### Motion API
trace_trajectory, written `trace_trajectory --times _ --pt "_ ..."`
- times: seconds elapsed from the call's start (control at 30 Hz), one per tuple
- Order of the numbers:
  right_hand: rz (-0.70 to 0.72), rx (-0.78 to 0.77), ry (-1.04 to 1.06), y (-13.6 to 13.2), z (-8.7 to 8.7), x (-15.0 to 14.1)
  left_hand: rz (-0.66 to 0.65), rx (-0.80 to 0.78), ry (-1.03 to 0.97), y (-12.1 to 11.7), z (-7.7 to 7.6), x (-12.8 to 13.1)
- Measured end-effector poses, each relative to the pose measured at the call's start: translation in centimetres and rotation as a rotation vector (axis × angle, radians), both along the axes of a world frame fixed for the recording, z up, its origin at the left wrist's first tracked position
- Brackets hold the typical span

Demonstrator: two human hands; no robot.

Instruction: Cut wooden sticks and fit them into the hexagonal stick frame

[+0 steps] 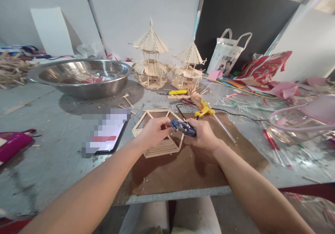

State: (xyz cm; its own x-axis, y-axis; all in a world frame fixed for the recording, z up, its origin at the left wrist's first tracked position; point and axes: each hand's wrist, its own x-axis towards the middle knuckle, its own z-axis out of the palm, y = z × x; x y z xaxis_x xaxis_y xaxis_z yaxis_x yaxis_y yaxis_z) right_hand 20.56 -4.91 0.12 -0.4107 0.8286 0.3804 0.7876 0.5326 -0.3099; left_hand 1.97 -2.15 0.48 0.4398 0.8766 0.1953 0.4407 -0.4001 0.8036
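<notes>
In my right hand [205,133] is a dark blue hand tool [184,127] that looks like a pair of pliers or cutters, its head pointing left. The fingers of my left hand [155,131] are pinched together right at the tool's head; whatever they hold is too small to make out. Below my left hand lies a hexagonal frame of thin wooden sticks [162,148], its near section filled with parallel sticks. Part of this frame is hidden by my left hand. It rests on a brown sheet [180,174].
A yellow glue gun [204,110] and a yellow utility knife [178,92] lie beyond my hands. Two stick pagodas [151,59] stand at the back. A phone [108,131] and a steel basin [86,87] are to the left; a pink-rimmed clear container [288,133] stands right.
</notes>
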Motion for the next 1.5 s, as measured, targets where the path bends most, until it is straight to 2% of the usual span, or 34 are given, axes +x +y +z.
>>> trace_trajectory --times 0.17,0.23,0.33,0.43,0.7,1.0,1.33,1.5 --pt "0.034 -0.038 -0.027 0.0 -0.1 -0.3 -0.087 0.065 0.142 0.1 -0.6 0.0" --pt "-0.072 -0.012 -0.009 0.2 -0.3 -0.5 -0.094 0.078 0.167 0.2 -0.8 0.1" --pt "-0.3 0.029 0.029 0.8 -0.6 -0.4 -0.037 0.068 0.139 0.2 -0.7 0.1" --pt "-0.384 0.037 -0.006 1.3 -0.7 0.1 0.004 0.008 0.039 0.2 -0.4 0.1" --pt "-0.349 0.02 -0.192 0.9 -0.2 -0.4 0.034 -0.04 -0.071 0.1 -0.3 0.1" --pt "-0.363 0.078 -0.215 1.0 -0.3 -0.4 0.07 -0.004 -0.068 0.0 -0.1 0.1" --pt "-0.36 0.112 -0.226 1.0 -0.3 -0.3 0.056 -0.093 -0.14 0.0 0.1 0.1" --pt "-0.387 0.061 -0.232 0.9 -0.2 -0.4 0.045 -0.117 -0.149 0.0 0.4 0.1"
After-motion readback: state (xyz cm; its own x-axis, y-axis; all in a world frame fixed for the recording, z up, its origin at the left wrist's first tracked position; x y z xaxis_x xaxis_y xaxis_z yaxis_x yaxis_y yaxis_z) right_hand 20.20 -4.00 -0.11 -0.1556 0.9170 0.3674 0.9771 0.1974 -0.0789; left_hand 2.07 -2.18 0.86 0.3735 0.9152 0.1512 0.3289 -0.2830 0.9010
